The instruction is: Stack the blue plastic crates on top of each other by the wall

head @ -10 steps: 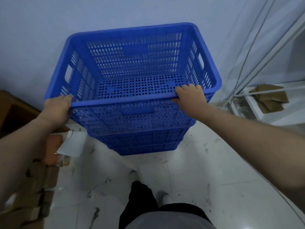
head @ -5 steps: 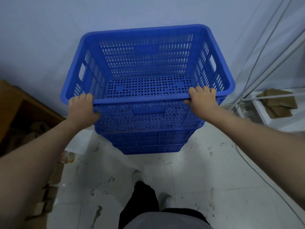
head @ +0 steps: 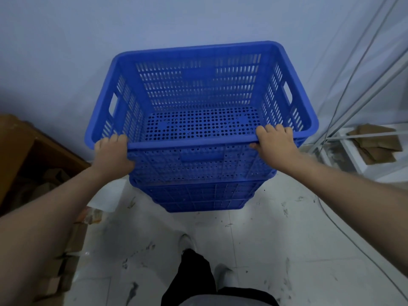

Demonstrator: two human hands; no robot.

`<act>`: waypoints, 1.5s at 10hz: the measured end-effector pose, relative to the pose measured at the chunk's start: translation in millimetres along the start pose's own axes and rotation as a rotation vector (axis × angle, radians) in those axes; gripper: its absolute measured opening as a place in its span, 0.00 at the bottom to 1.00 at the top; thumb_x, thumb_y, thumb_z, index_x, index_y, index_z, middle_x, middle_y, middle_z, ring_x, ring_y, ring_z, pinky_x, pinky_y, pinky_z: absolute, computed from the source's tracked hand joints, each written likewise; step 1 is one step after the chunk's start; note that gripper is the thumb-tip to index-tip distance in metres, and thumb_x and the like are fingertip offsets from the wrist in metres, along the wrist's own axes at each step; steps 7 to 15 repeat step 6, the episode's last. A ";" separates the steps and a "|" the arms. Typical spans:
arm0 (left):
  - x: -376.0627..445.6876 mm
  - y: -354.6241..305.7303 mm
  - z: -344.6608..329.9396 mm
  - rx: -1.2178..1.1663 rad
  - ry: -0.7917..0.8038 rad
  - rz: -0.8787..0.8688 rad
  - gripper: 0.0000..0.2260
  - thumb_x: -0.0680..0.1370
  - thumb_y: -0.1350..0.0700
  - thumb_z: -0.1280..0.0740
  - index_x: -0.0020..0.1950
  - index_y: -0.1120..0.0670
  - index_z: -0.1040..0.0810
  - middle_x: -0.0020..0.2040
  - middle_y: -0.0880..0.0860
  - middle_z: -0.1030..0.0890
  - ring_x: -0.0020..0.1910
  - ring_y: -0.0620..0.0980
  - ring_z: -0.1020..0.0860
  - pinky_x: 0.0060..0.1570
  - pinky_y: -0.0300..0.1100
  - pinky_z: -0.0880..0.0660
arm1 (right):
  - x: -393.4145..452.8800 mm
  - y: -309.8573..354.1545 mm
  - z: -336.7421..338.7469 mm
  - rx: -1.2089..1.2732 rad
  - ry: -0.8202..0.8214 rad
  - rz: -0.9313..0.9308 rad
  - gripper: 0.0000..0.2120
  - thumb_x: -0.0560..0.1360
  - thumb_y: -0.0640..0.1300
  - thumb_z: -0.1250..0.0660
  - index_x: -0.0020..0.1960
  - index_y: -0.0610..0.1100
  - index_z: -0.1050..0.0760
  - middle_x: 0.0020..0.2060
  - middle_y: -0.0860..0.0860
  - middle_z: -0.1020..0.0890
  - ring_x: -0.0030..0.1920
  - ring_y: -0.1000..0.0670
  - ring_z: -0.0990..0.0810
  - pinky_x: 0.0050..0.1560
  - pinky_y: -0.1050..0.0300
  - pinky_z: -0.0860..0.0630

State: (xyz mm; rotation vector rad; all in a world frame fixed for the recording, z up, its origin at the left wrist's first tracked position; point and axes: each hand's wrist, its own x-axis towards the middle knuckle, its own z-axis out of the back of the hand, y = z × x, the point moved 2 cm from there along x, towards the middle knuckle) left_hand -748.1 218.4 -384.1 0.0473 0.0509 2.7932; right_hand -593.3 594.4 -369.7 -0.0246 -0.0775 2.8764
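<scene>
An empty blue plastic crate (head: 198, 89) with slotted walls sits on top of a stack of blue crates (head: 205, 197) against the pale wall. My left hand (head: 112, 154) grips the near rim at its left corner. Near the right corner, my right hand (head: 274, 143) grips the same rim, fingers curled over it. The lower crates show only their front faces below the top one.
A brown cardboard box (head: 24, 160) stands at the left, with flattened cardboard (head: 68, 257) on the floor beside it. A white rack (head: 353, 155) holding cardboard pieces and slanted cables (head: 353, 69) are at the right. My feet (head: 187, 241) stand on scuffed white tiles.
The crate stack has shifted rightward and lower in view. My left hand has slid along the near rim from the outer left corner to just inside it; the right hand keeps its grip.
</scene>
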 end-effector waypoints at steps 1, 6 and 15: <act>4.4 0.5 0.3 -0.011 0.013 0.036 0.17 0.64 0.52 0.30 0.46 0.57 0.33 0.48 0.59 0.25 0.48 0.60 0.27 0.53 0.53 0.33 | 2.1 -0.4 2.3 -0.011 -0.002 -0.010 0.16 0.80 0.54 0.41 0.56 0.40 0.31 0.52 0.41 0.23 0.53 0.39 0.27 0.58 0.42 0.34; -43.8 -47.3 48.5 -0.747 -0.043 0.095 0.09 0.77 0.61 0.35 0.55 0.57 0.21 0.63 0.59 0.23 0.63 0.54 0.25 0.64 0.50 0.31 | -25.6 -41.1 46.8 0.573 -0.059 -0.064 0.08 0.78 0.47 0.35 0.56 0.49 0.22 0.58 0.50 0.19 0.63 0.47 0.24 0.67 0.52 0.35; -43.8 -47.3 48.5 -0.747 -0.043 0.095 0.09 0.77 0.61 0.35 0.55 0.57 0.21 0.63 0.59 0.23 0.63 0.54 0.25 0.64 0.50 0.31 | -25.6 -41.1 46.8 0.573 -0.059 -0.064 0.08 0.78 0.47 0.35 0.56 0.49 0.22 0.58 0.50 0.19 0.63 0.47 0.24 0.67 0.52 0.35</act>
